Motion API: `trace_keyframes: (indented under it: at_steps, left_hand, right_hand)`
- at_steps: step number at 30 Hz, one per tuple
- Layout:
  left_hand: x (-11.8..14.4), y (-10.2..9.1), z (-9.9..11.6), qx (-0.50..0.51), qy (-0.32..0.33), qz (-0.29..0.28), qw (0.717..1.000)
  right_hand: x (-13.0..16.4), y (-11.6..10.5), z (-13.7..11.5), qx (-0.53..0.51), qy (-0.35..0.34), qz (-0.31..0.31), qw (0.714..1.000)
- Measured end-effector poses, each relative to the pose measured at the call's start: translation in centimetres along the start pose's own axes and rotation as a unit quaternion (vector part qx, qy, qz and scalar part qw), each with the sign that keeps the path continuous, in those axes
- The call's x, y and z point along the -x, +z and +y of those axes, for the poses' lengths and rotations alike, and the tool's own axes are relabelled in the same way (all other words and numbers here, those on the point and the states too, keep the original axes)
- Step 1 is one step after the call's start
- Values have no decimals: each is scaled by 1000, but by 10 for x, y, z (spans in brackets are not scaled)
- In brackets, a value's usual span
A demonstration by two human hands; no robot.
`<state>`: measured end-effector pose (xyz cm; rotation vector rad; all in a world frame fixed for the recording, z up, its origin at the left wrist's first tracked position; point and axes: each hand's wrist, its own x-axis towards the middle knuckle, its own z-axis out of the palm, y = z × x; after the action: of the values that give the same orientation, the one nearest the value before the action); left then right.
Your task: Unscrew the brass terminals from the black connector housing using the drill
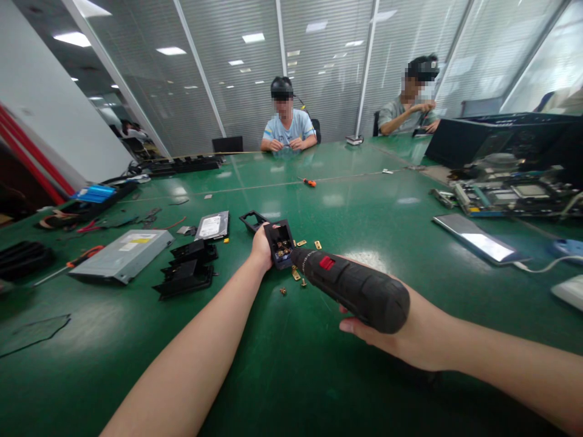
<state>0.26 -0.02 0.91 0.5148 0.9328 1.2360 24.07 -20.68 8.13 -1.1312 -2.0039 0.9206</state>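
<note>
My left hand [261,249] is closed on a small black plastic housing [281,243], tilted so its open side faces me, with brass-coloured parts inside. In my right hand [401,334] is a black cordless drill [350,285] with a red switch on top. Its front end points at the housing; the bit and the exact contact are hidden. Small brass plates [317,245] and screws [283,291] lie on the green table around the housing. Behind my left hand is a black frame-like piece [252,221]. More black plastic housings [189,267] rest to the left.
On the left are a silver optical drive [125,255], a hard drive [213,226] and an orange-handled screwdriver [84,258]. A phone [476,238], circuit boards [514,191] and a black case [483,142] are on the right. A small orange screwdriver [310,182] lies ahead. Two people [289,124] sit across the table.
</note>
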Motion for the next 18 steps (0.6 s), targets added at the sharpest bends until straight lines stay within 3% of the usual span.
trace_keyframes:
  at_steps: [18]
  left_hand:
    - [7, 4, 0, -14, 10, 12, 1000]
  right_hand:
    - [0, 0, 0, 3, -18, 12, 1000]
